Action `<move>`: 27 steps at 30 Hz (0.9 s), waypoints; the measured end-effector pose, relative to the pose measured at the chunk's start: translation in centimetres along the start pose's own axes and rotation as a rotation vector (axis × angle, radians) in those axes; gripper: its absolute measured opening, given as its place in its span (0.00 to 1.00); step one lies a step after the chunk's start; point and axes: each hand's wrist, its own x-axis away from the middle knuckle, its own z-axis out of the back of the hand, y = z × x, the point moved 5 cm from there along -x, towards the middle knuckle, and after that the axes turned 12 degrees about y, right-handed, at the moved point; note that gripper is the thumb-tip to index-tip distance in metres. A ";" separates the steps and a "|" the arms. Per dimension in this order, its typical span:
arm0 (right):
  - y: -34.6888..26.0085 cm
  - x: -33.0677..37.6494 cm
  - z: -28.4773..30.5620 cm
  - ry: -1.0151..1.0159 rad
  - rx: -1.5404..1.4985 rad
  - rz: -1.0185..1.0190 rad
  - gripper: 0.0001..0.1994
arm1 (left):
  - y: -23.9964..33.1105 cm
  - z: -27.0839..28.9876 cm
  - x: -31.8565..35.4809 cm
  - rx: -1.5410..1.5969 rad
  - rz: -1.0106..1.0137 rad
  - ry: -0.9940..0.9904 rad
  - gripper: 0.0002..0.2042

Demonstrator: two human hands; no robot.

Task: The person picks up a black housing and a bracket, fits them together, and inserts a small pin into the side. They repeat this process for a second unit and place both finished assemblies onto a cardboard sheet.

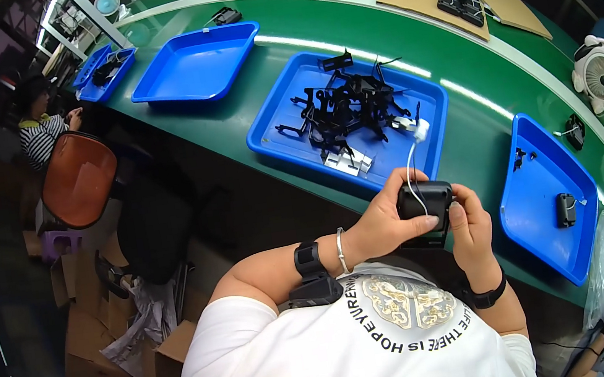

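Both my hands hold a black box-shaped device [434, 197] at the near edge of the green table. My left hand [383, 217] grips its left side, thumb across the front face. On the right side, my right hand [471, 230] closes around it with the thumb raised against the lower corner. A white cable [411, 185] runs up from the device and ends in a white plug [422, 130] over a blue tray [278, 153]. Inside that tray lie a heap of black plastic brackets [352, 104] and some silvery metal pieces [348, 161].
To the right, another blue tray [546, 220] holds a small black device [566, 210]. Further left are a blue tray [181, 70] and smaller trays. Black devices [460, 3] sit on cardboard at the back. A white fan [600, 73] stands right. A seated person [42, 125] is at left.
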 end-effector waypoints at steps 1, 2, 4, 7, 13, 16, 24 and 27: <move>0.3 0.0 0.0 -0.038 0.010 -0.100 0.13 | 0.2 -0.2 0.0 -0.058 -0.049 -0.020 0.27; 0.7 0.0 0.0 -0.036 0.009 -0.095 0.13 | 0.3 -0.3 0.1 -0.060 -0.053 -0.021 0.27; 2.1 0.1 0.4 0.039 0.017 -0.004 0.12 | 0.5 -0.7 0.3 -0.038 -0.014 -0.064 0.27; 1.8 -0.1 1.1 0.143 0.129 0.053 0.10 | 0.3 -1.4 -0.6 -0.089 0.041 -0.117 0.26; -1.1 -1.2 0.0 0.111 0.249 0.360 0.07 | 0.1 -0.1 -1.1 -0.288 0.107 -0.033 0.25; -1.5 -1.1 1.1 0.061 0.192 0.267 0.08 | 0.0 -0.9 -0.6 -0.054 0.210 -0.003 0.24; -0.9 -1.3 1.6 -0.110 0.250 0.193 0.12 | -1.1 -1.4 -0.2 0.012 0.150 0.004 0.23; 0.0 -1.5 1.0 -0.212 0.331 -0.009 0.13 | -0.6 -1.3 -0.2 -0.191 0.059 -0.018 0.22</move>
